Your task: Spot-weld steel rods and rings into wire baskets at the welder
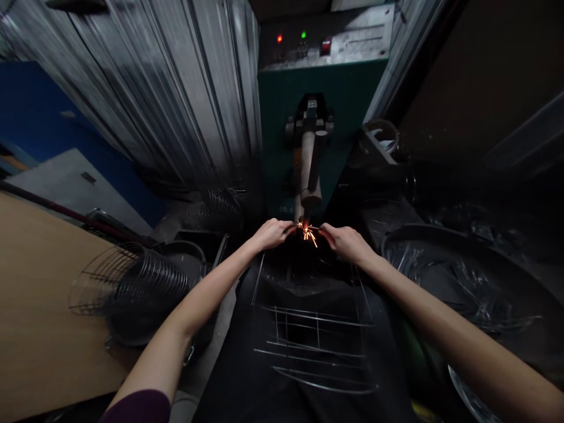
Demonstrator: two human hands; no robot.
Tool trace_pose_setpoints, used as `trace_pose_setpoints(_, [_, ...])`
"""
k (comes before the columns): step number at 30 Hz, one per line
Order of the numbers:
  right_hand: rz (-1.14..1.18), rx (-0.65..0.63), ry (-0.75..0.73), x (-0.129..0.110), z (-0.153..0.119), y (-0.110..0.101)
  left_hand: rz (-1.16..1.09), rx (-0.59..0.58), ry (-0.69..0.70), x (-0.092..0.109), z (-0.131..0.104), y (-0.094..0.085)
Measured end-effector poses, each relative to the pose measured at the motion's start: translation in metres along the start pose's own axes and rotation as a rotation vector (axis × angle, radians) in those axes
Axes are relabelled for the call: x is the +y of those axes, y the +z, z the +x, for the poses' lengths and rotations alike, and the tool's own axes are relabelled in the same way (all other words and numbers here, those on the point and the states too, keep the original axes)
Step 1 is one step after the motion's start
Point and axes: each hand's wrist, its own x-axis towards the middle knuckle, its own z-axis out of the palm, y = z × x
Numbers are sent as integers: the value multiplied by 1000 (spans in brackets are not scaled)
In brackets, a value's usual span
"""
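A green spot welder [339, 88] stands in front of me, with its electrode arms [309, 170] reaching toward me. Orange sparks [309, 234] fly at their tips. My left hand [271, 234] is closed just left of the sparks, pinching the wire rack. On the other side, my right hand [346, 242] has its fingers closed on the rack's opposite end. The wire rack [317, 320], a grid of thin metal wires, hangs below my hands in front of the dark apron [247, 358]. The exact weld point is hidden by glare.
A coil-like row of wire rings [163, 270] sits over a dark bin at left, beside a wooden board [44, 294]. At right is a wide dark basin [440, 235] with loose wire pieces [467, 288]. Corrugated metal sheeting [198, 88] stands behind. Red and green lights glow on the welder.
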Motion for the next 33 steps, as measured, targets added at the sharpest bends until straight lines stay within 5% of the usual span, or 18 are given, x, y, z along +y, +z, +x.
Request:
trace_pose_setpoints(15, [130, -3, 31, -10, 6, -5, -91, 23, -48, -9, -11, -4])
trace_pose_setpoints(20, [430, -283, 43, 11, -11, -11, -56, 39, -56, -7, -10, -1])
trace_pose_setpoints(23, [487, -343, 65, 13, -27, -10, -26, 67, -68, 3, -15, -4])
trace_pose_setpoints(26, [560, -348, 11, 0, -45, -10, -58, 102, -75, 13, -43, -15])
trace_pose_setpoints(29, [607, -214, -22, -11, -65, -13, -288, 191, -114, 13, -98, -20])
trace_pose_setpoints(33, [617, -3, 59, -1, -88, -21, -737, 373, -552, 10, -182, 17])
